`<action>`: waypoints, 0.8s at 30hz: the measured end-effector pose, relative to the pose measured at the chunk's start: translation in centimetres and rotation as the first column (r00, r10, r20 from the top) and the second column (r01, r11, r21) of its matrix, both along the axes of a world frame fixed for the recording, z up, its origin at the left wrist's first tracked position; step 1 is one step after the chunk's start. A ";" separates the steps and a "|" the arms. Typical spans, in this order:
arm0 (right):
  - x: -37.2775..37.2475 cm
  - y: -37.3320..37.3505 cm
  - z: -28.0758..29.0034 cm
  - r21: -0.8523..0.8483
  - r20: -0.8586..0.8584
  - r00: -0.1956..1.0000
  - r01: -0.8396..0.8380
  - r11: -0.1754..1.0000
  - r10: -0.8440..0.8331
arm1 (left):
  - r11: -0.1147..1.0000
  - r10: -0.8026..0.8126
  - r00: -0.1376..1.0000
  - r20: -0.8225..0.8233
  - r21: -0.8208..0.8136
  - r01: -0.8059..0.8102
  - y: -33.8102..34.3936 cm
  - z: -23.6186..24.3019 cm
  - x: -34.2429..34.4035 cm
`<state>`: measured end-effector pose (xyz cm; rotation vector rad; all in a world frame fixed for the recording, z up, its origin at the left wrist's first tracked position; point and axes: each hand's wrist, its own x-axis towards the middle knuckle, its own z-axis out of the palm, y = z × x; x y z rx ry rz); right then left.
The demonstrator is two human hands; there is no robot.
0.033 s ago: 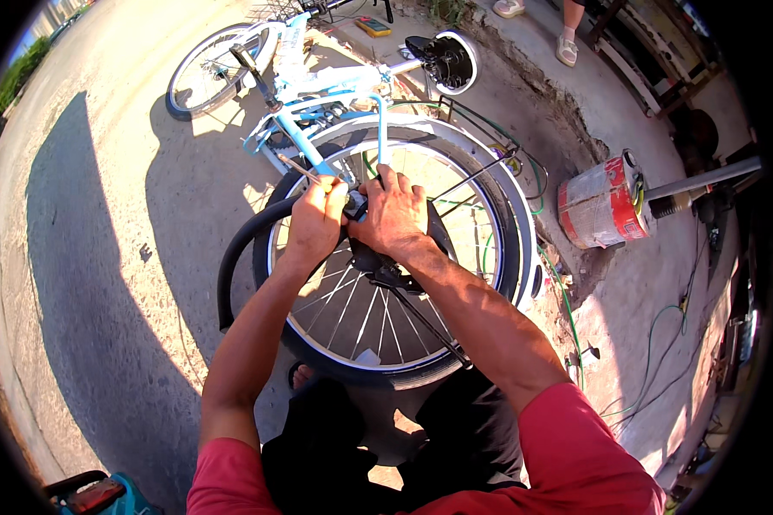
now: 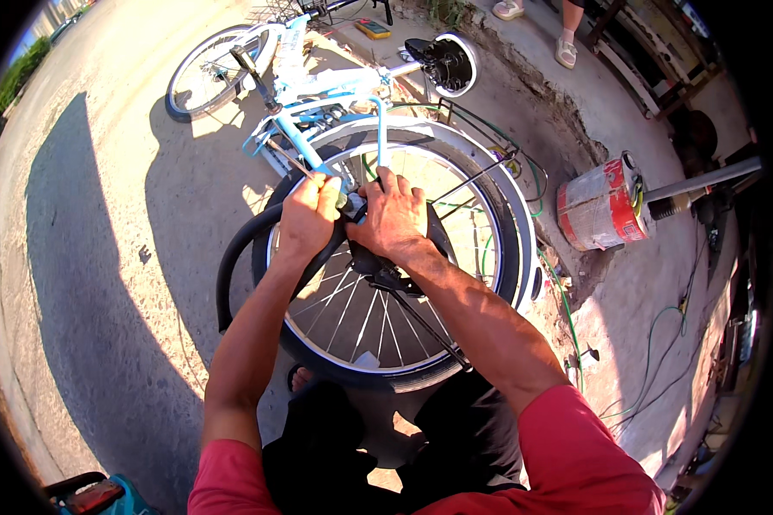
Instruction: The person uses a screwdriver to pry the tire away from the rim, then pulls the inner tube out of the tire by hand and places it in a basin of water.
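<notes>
A light-blue bicycle (image 2: 296,133) lies on its side, its rear wheel (image 2: 386,378) right in front of me. My left hand (image 2: 307,219) is closed around a thin-shafted tool (image 2: 294,158), whose shaft points to the upper left; its exact kind is unclear. A small greenish piece shows by the fingertips. From beneath this hand a black inner tube (image 2: 225,270) loops out to the left of the wheel. Over the hub, my right hand (image 2: 393,213) curls its fingers down, seemingly on the tube; its fingertips are partly hidden. Both hands nearly touch.
A red and white bucket (image 2: 605,202) stands at right beside a grey pole (image 2: 704,178). Green cable (image 2: 648,378) runs over the ground. A yellow meter (image 2: 372,29) lies beyond the bicycle. Another person's shoe (image 2: 566,52) shows at the far right, near a broken concrete edge.
My left hand has shifted slightly up and left, and the tool's shaft now points more steeply upward. The right hand stays where it was.
</notes>
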<state>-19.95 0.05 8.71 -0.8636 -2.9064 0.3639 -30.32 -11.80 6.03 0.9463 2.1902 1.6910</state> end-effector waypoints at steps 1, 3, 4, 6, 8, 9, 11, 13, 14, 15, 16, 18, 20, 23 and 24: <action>0.0 0.6 0.2 0.008 0.015 1.000 -0.013 1.000 0.013 | 0.998 -0.037 0.992 0.121 0.045 0.032 -0.1 1.9 -0.2; 0.3 2.3 1.0 0.044 0.009 1.000 0.008 0.999 -0.008 | 0.971 -0.023 1.000 -0.019 0.239 0.027 1.0 5.8 0.3; 0.5 2.3 0.9 0.046 0.008 1.000 0.009 0.999 -0.009 | 0.933 0.014 0.999 -0.041 0.359 0.001 1.0 6.3 0.7; 0.8 1.1 0.7 -0.008 0.053 0.999 -0.014 1.000 0.015 | 0.901 0.127 0.987 -0.100 0.427 -0.072 0.5 3.8 0.8; 0.3 0.2 0.1 0.002 0.013 0.999 -0.040 0.999 0.040 | 0.999 -0.023 0.984 -0.174 -0.040 0.016 0.7 -1.6 -1.2; 0.6 0.4 0.5 0.003 -0.010 1.000 -0.020 1.000 0.020 | 1.000 -0.023 0.983 -0.183 -0.009 0.022 1.1 0.1 -1.5; 0.9 1.2 2.0 -0.018 0.002 1.000 0.013 1.000 -0.013 | 0.991 -0.043 0.992 -0.117 0.119 0.057 1.5 5.7 -0.6; 1.3 1.8 1.8 -0.006 0.018 1.000 0.015 1.000 -0.015 | 0.943 0.017 0.994 -0.109 0.333 0.020 2.0 8.4 1.0; 1.3 1.5 1.9 -0.008 0.034 0.999 -0.003 1.000 0.003 | 0.916 0.062 0.990 -0.127 0.400 -0.005 1.3 7.5 1.1; 1.4 1.0 2.2 -0.024 0.043 0.999 -0.017 1.000 0.018 | 0.960 0.073 0.940 -0.332 0.279 0.023 1.1 4.7 0.5; 1.2 0.1 1.4 0.001 0.006 1.000 -0.030 1.000 0.030 | 0.989 0.062 0.850 -0.523 0.145 0.017 0.8 1.4 -0.4; 0.8 -0.4 1.4 -0.012 0.045 0.998 -0.032 0.999 0.032 | 0.999 -0.022 0.988 -0.151 0.039 0.028 0.9 0.2 -1.1; 1.1 0.9 1.6 -0.033 0.043 0.999 -0.016 0.999 0.017 | 0.997 -0.052 0.998 0.016 0.063 0.051 0.9 5.5 -0.6; 0.6 0.7 0.2 -0.010 0.012 1.000 -0.023 1.000 0.023 | 0.893 0.060 0.997 -0.050 0.450 -0.031 0.3 5.0 0.5; 0.5 0.5 -0.1 -0.018 0.015 0.999 -0.036 0.999 0.036 | 0.844 0.118 0.990 -0.072 0.532 -0.062 0.5 3.6 0.6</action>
